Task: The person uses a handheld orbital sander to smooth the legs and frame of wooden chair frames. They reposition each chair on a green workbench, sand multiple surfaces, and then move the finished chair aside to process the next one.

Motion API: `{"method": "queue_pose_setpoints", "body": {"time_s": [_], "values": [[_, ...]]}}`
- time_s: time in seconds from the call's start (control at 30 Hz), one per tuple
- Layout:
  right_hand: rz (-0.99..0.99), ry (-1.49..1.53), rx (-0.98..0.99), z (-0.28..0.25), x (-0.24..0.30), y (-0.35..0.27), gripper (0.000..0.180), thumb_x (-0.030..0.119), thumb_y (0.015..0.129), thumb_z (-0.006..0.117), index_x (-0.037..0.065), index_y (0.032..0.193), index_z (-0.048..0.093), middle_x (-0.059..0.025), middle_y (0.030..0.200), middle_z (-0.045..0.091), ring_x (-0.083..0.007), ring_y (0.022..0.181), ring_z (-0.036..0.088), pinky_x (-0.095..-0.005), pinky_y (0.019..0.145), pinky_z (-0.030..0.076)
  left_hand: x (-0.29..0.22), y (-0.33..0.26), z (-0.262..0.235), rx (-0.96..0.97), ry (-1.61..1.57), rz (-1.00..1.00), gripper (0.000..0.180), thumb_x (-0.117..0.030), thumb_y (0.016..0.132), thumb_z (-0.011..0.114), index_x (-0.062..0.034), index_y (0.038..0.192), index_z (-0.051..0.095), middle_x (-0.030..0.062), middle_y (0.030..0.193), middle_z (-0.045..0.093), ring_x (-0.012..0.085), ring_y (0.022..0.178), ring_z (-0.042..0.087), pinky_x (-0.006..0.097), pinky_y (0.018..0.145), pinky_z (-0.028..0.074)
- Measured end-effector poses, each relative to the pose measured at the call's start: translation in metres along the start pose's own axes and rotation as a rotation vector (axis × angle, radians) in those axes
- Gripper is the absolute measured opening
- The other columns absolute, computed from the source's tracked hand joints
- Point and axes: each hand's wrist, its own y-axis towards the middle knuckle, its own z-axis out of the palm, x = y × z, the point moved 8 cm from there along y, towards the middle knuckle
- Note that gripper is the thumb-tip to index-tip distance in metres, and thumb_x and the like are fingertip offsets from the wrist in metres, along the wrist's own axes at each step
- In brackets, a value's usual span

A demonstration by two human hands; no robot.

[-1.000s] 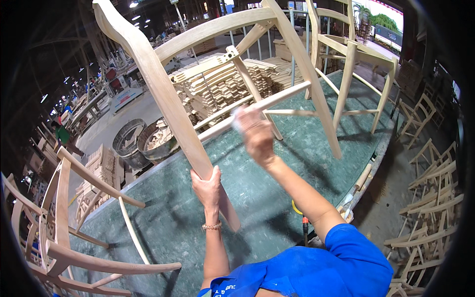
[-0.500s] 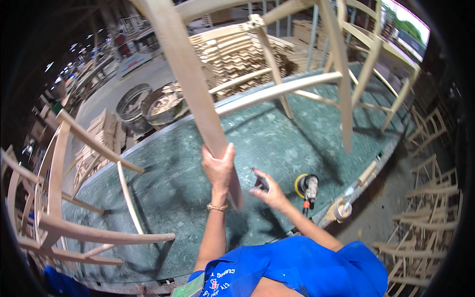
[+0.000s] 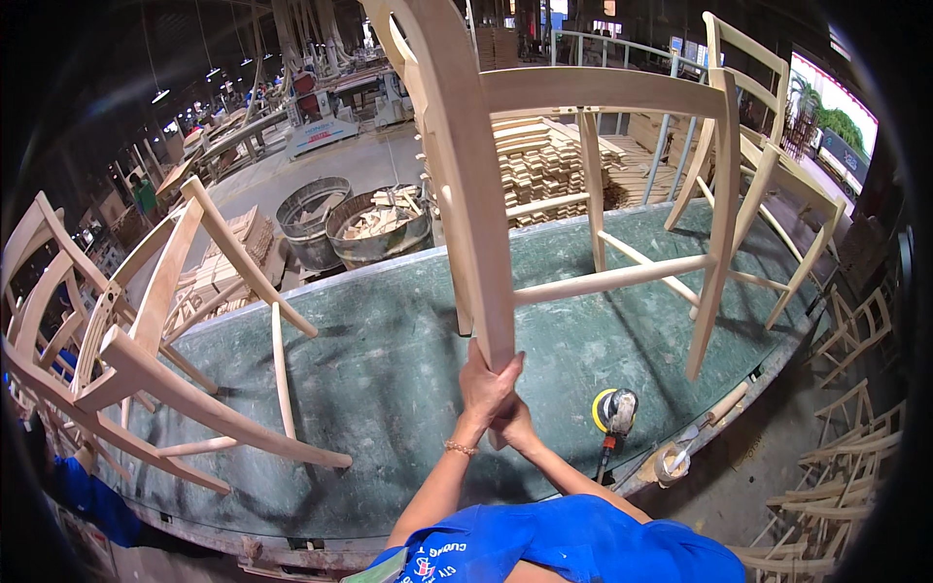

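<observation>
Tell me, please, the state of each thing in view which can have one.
Left hand: closed around a chair leg.
Right hand: at the leg's lower end, partly hidden; grip unclear.
Left chair: bare-looking wood, apart from both hands.
Right chair: bare-looking wood, also apart.
Sander: resting on the table, unheld; on or off, cannot tell.
Green table: scuffed, pale-marked.
Right bin: open, holding wood pieces.

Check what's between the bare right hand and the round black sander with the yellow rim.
Nothing but green tabletop: in the head view, the stretch from right hand to sander is bare.
</observation>
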Motion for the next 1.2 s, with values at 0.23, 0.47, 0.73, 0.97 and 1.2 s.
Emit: {"method": "queue_pose_setpoints", "body": {"time_s": [0.23, 0.47, 0.73, 0.97, 1.2], "values": [[0.038, -0.141, -0.198, -0.111, 0.031, -0.079, 0.05, 0.012, 0.074, 0.077, -0.001, 0.117, 0.052, -0.0078, 0.095, 0.063, -0.0152, 0.086, 0.06, -0.0309, 0.076, 0.05, 0.051, -0.031, 0.007, 0.484, -0.162, -0.143, 0.041, -0.024, 0.082, 0.075, -0.0057, 0.114, 0.057, 0.01, 0.097, 0.071, 0.0197, 0.095, 0.068, 0.033, 0.085, 0.051], [-0.195, -0.362, -0.454, -0.123, 0.061, -0.097, 0.05, 0.02, 0.072, 0.08, -0.002, 0.108, 0.052, -0.0126, 0.091, 0.064, -0.0191, 0.083, 0.062, -0.0316, 0.074, 0.049, 0.158, 0.005, 0.005, 0.223, 0.037, -0.279, 0.037, -0.021, 0.084, 0.073, 0.0003, 0.11, 0.058, 0.0072, 0.091, 0.066, 0.0137, 0.081, 0.063, 0.028, 0.074, 0.05], [-0.14, -0.381, -0.412, -0.124, 0.039, -0.106, 0.058, 0.023, 0.068, 0.079, 0.003, 0.115, 0.05, -0.0138, 0.093, 0.063, -0.0252, 0.081, 0.06, -0.0356, 0.075, 0.049, 0.184, 0.105, 0.036, 0.145, -0.128, -0.076, 0.071, -0.035, 0.08, 0.076, 0.008, 0.127, 0.043, 0.0185, 0.116, 0.057, 0.0263, 0.11, 0.056, 0.039, 0.095, 0.044], [-0.059, -0.438, -0.547, -0.144, 0.02, -0.135, 0.053, 0.024, 0.07, 0.082, 0.005, 0.109, 0.051, -0.0128, 0.086, 0.066, -0.0224, 0.079, 0.068, -0.0342, 0.069, 0.051, 0.187, 0.092, 0.091, 0.392, -0.426, -0.596, 0.04, -0.028, 0.079, 0.077, -0.0052, 0.109, 0.062, 0.0027, 0.102, 0.064, 0.0117, 0.088, 0.058, 0.025, 0.077, 0.045], [-0.108, -0.346, -0.55, -0.159, 0.005, -0.189, 0.06, 0.021, 0.068, 0.085, 0.004, 0.116, 0.053, -0.0114, 0.094, 0.065, -0.0175, 0.089, 0.066, -0.0335, 0.077, 0.051, 0.158, 0.077, 0.048, 0.466, 0.032, -0.152, 0.027, -0.022, 0.079, 0.077, 0.0016, 0.087, 0.067, 0.0041, 0.08, 0.065, 0.0132, 0.076, 0.057, 0.031, 0.073, 0.046]]}}
